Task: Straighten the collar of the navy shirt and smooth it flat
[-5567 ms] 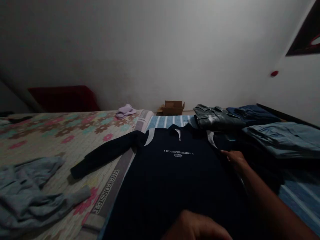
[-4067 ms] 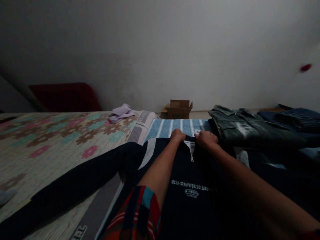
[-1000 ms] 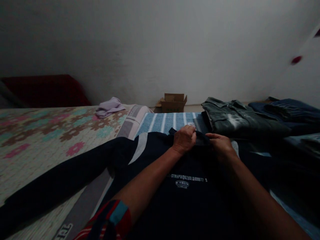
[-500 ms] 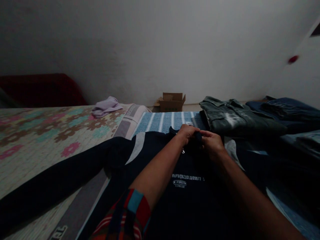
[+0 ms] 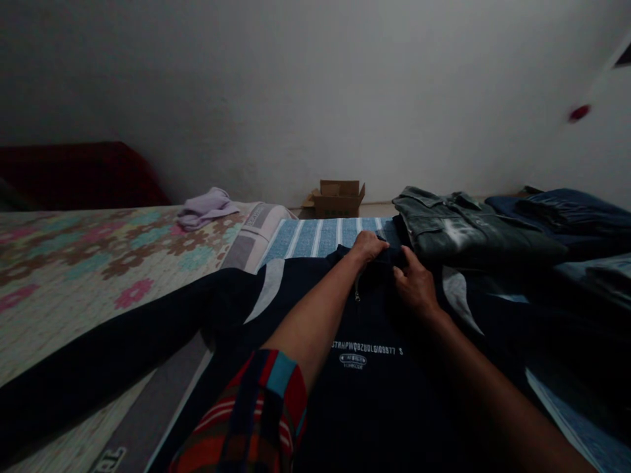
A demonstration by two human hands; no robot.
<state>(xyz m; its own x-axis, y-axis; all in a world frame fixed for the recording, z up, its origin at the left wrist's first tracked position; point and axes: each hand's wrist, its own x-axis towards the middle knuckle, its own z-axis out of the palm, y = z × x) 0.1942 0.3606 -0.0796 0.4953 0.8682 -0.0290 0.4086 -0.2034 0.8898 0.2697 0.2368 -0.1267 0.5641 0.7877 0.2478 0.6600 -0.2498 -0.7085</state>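
Note:
A navy long-sleeved, zip-neck sweatshirt lies spread front up, with light grey shoulder panels and white lettering on the chest. Its left-lying sleeve stretches out across the flowered bedding. At the neck, my left hand is closed on the collar. My right hand is at the collar's right side, thumb and forefinger apart; its other fingers are partly hidden. A small zip pull hangs below the collar, between my forearms. The sweatshirt's lower part runs into shadow.
Right of the collar lies a folded dark green denim jacket, with folded dark blue jeans beyond. A blue striped cloth lies underneath. Left are flowered bedding and a lilac cloth. An open cardboard box stands by the wall.
My right thumb and forefinger have parted from their pinch on the collar, and that hand has drawn slightly away from my left. My left hand has shifted a little up, still on the collar.

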